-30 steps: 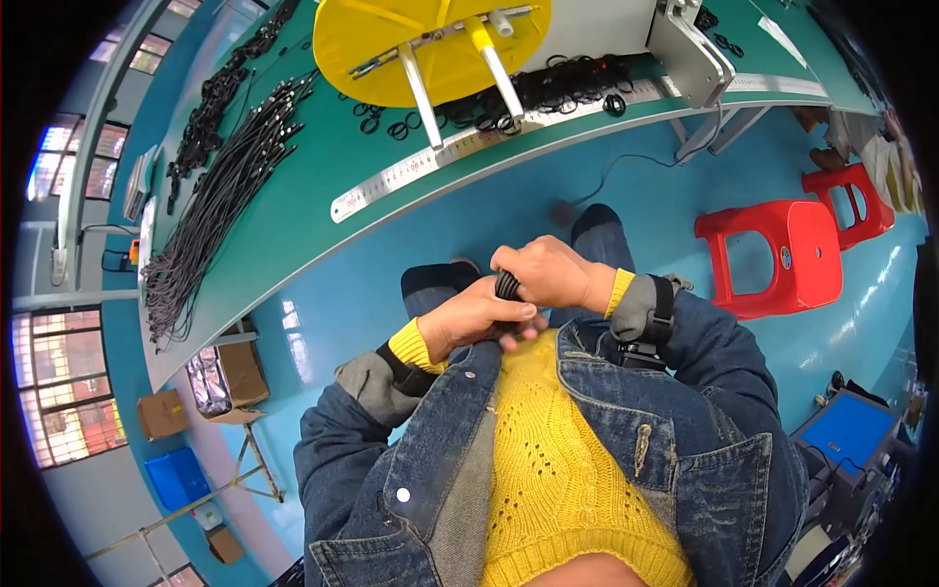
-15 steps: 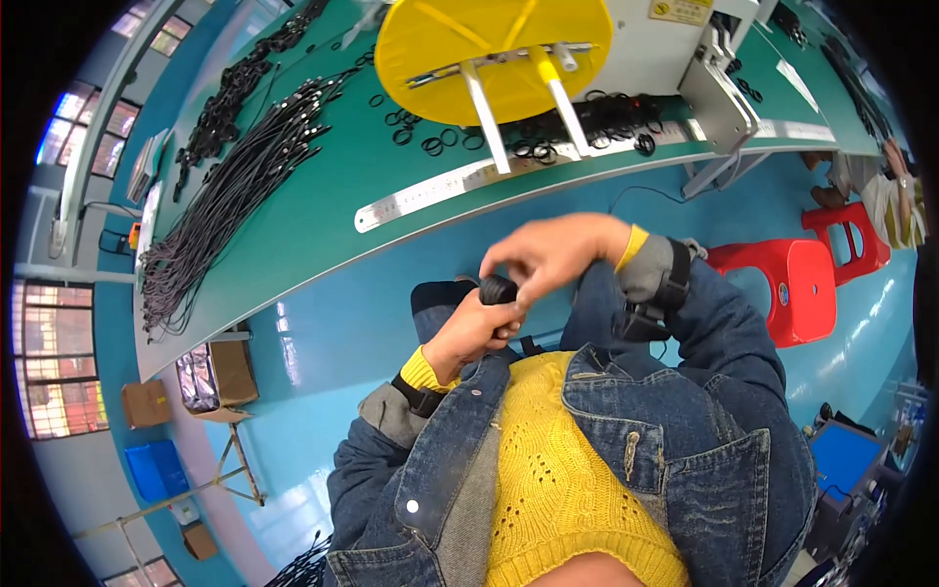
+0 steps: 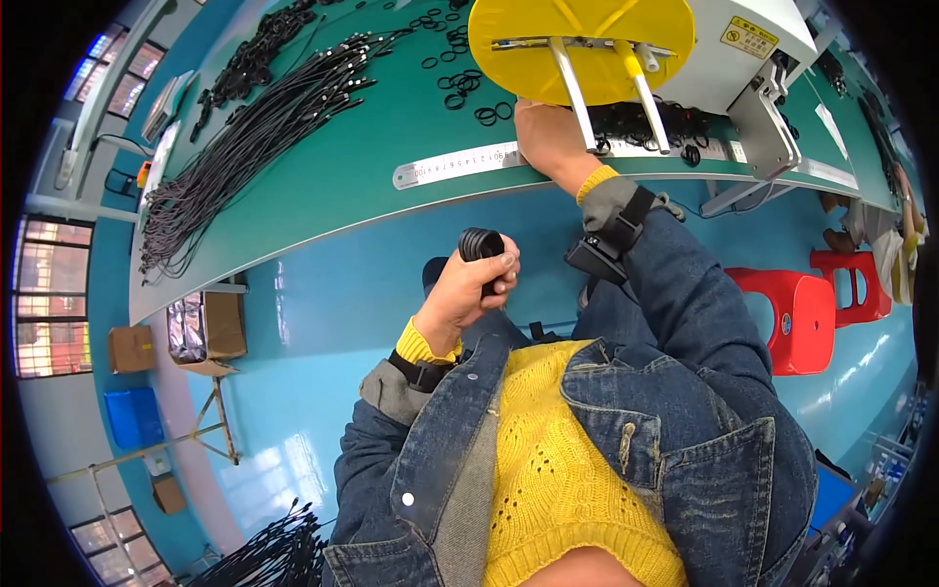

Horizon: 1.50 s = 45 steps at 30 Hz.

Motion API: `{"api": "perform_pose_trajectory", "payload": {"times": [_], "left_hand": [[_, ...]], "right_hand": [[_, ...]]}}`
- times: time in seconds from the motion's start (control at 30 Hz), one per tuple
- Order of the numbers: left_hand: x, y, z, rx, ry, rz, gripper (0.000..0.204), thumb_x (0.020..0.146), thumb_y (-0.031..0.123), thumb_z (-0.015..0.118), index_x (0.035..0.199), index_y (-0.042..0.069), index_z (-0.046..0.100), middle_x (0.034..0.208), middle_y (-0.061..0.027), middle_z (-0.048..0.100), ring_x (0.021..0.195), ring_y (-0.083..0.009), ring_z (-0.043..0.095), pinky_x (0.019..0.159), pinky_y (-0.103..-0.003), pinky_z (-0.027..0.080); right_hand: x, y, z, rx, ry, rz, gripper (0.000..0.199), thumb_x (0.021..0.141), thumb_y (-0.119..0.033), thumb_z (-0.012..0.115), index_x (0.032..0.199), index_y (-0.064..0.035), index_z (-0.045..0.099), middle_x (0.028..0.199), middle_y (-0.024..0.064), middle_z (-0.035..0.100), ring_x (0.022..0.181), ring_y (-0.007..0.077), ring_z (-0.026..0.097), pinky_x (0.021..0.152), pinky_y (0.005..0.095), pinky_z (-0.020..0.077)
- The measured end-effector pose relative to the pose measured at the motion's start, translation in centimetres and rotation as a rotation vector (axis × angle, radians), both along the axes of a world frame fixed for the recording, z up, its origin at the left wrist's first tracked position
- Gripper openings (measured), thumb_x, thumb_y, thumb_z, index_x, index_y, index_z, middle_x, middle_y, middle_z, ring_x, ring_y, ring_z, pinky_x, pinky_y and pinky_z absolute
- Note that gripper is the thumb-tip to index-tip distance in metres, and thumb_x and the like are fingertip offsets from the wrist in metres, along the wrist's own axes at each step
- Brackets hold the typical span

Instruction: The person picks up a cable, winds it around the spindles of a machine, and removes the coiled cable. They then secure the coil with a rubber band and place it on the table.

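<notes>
My left hand is closed around a coil of black cable, held in front of my body below the table edge. The coil's rounded loops stick out above the fingers. Stretched forward over the green table, my right hand has its fingers partly hidden under the yellow disc, beside one of its rods. Loose black rings lie just left of that hand. A steel ruler runs along the table's near edge, passing by the right wrist. More black rings are heaped behind the rods.
Long black cables lie bundled on the left of the green table, beside a dark heap of cords. A white machine with a metal bracket stands at right. Red stools, cartons and another person are around.
My right hand has left the coil and reached forward to the table beneath the yellow disc. My left hand still holds the coil, raised slightly and now more exposed.
</notes>
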<state>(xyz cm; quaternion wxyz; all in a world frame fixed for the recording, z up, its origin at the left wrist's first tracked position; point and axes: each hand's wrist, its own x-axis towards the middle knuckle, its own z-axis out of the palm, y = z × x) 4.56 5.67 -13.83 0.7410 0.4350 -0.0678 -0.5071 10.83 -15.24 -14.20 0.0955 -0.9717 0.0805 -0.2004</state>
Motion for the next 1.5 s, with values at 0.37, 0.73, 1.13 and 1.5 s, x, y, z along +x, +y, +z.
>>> {"api": "perform_pose_trajectory", "payload": {"times": [0.37, 0.73, 1.13, 1.5], "left_hand": [[-0.3, -1.5, -0.1, 0.038, -0.173, 0.151, 0.01, 0.084, 0.014, 0.057, 0.087, 0.005, 0.054, 0.069, -0.0008, 0.051, 0.055, -0.0063, 0.043, 0.041, -0.018, 0.032], [-1.1, -3.4, -0.7, 0.231, -0.329, -0.009, 0.01, 0.086, 0.015, 0.054, 0.083, 0.006, 0.054, 0.065, -0.0003, 0.051, 0.051, -0.0052, 0.043, 0.039, -0.017, 0.03], [-3.4, -5.2, -0.2, 0.512, -0.798, -0.434, 0.013, 0.077, 0.014, 0.061, 0.083, 0.004, 0.057, 0.072, -0.0016, 0.058, 0.06, -0.0089, 0.052, 0.055, -0.024, 0.042], [-2.7, -2.1, -0.6, 0.14, -0.323, -0.108, 0.05, 0.062, 0.001, 0.069, 0.108, -0.002, 0.049, 0.077, -0.001, 0.054, 0.067, -0.0084, 0.05, 0.052, -0.022, 0.039]], "right_hand": [[-11.5, 3.7, 1.0, 1.476, 0.21, 0.38, 0.017, 0.087, -0.015, 0.055, 0.08, 0.0005, 0.057, 0.076, 0.0, 0.058, 0.068, 0.0079, 0.052, 0.061, 0.0235, 0.0441], [-19.1, 1.7, -0.3, 2.027, 0.487, 0.533, 0.013, 0.087, -0.014, 0.055, 0.09, -0.001, 0.057, 0.071, 0.0017, 0.058, 0.059, 0.006, 0.052, 0.054, 0.0206, 0.044], [-15.2, -0.1, 4.3, 0.468, 0.439, 0.617, 0.049, 0.06, -0.019, 0.077, 0.095, -0.003, 0.047, 0.067, 0.0115, 0.058, 0.058, 0.0217, 0.058, 0.053, 0.0315, 0.0443], [-14.6, 0.5, -0.7, 1.285, 0.453, 0.643, 0.034, 0.07, -0.021, 0.071, 0.087, -0.004, 0.047, 0.066, 0.0058, 0.059, 0.06, 0.0144, 0.057, 0.047, 0.028, 0.0408]]}}
